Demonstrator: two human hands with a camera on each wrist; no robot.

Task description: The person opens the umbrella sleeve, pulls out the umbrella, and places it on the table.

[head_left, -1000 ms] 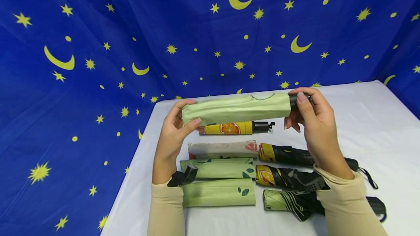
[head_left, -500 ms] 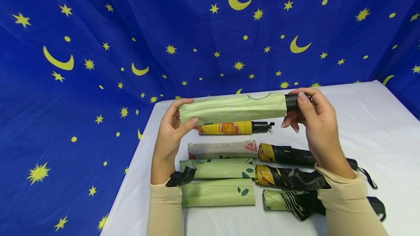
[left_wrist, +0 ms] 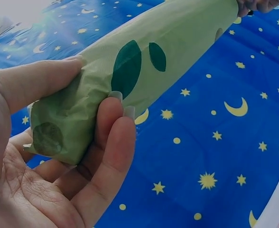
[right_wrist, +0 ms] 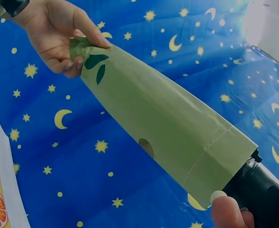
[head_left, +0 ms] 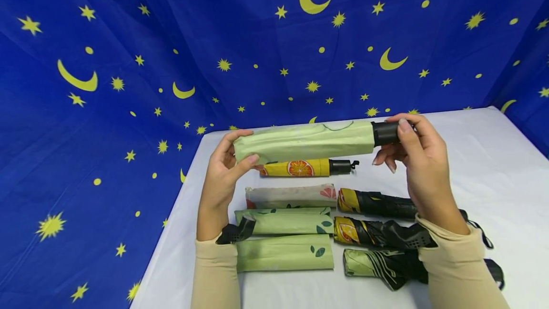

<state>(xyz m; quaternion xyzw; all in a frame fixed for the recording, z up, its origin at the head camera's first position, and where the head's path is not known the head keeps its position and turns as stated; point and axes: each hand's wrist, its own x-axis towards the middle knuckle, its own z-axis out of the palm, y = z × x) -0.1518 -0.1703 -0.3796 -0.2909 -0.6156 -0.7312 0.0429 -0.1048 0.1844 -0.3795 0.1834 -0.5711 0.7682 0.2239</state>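
Umbrella [head_left: 384, 134], held by its black end in the right hand [head_left: 424, 166], runs left from that grip into a green sleeve [head_left: 300, 143] whose other end the left hand [head_left: 225, 168] grips, the long axis nearly level between both holds, the sleeve's mouth nearer the right hand.

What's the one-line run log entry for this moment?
left hand: grips end of green sleeve | right hand: holds black handle | handle: protrudes from sleeve
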